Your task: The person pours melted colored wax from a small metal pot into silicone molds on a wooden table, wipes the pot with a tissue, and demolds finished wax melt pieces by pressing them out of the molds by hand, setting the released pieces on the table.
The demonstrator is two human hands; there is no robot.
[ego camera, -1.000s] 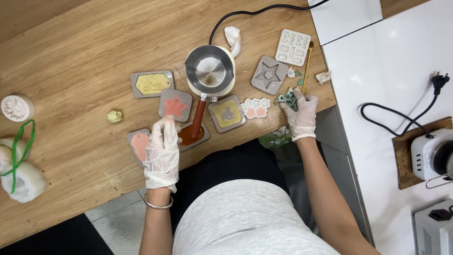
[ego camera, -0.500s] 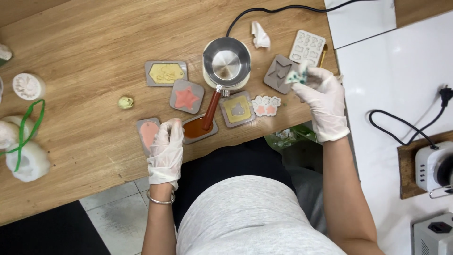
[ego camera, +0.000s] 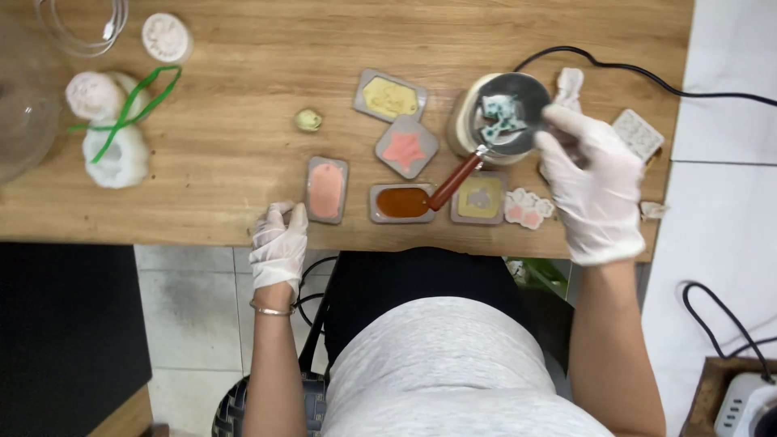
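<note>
A: Status, head view. The right hand (ego camera: 595, 194) sits at the right rim of the small metal pot (ego camera: 503, 117), upper right of centre. Its fingers are loosely spread and hold nothing that I can see; the fingertips lie at the pot's edge.

B: Contents of the pot?

A: Pale teal and white chunks (ego camera: 499, 116) lie in the bottom, apparently solid, with edges showing. I judge them not yet melted.

B: The left hand?

A: The left hand (ego camera: 278, 243) rests at the near table edge, lower left of centre, fingers curled down on the wood (ego camera: 227, 154) and gripping nothing. It lies just beside the pink tag mould (ego camera: 327, 189).

B: Moulds filled so far?

A: Four appear to be filled: the yellow one (ego camera: 389, 96) at upper centre, the star (ego camera: 405, 147) below it, the pink tag, and the amber one (ego camera: 401, 202) under the pot's red-brown handle (ego camera: 455, 182). A fifth (ego camera: 479, 197), below the pot, holds a yellowish fill with a grey shape in it. The paw-print piece (ego camera: 527, 209) lies loose to its right.

B: Remaining?

A: My judgement is that the teal batch is loaded but has yet to melt and be poured. The white mould (ego camera: 639, 134) at the far right is half hidden by the hand; I cannot tell whether it is filled.
</note>
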